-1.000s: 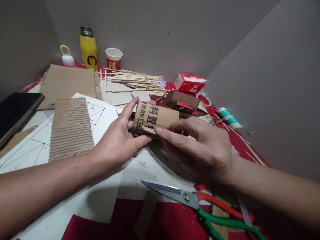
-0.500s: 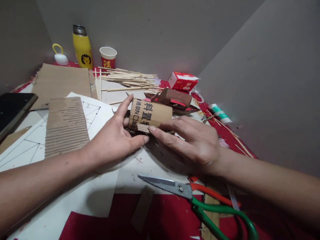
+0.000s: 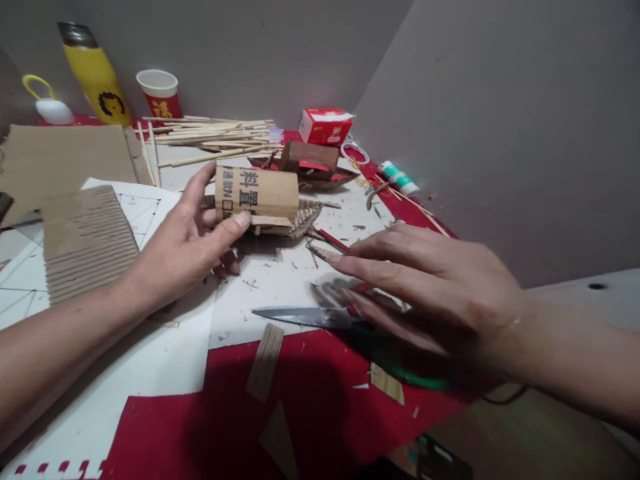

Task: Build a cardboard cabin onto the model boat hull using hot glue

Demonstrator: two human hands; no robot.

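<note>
The left hand clamps thumb and fingers on the cardboard roll, lifted just above the white paper. The right hand, fingers spread and empty, hovers over the scissors, right of the roll. Skewers lie behind the roll.

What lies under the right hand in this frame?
Under the right hand lie scissors: the blade pokes out leftward on the white paper, and a bit of green handle shows below the palm. The pivot and the rest of the handles are covered.
</note>
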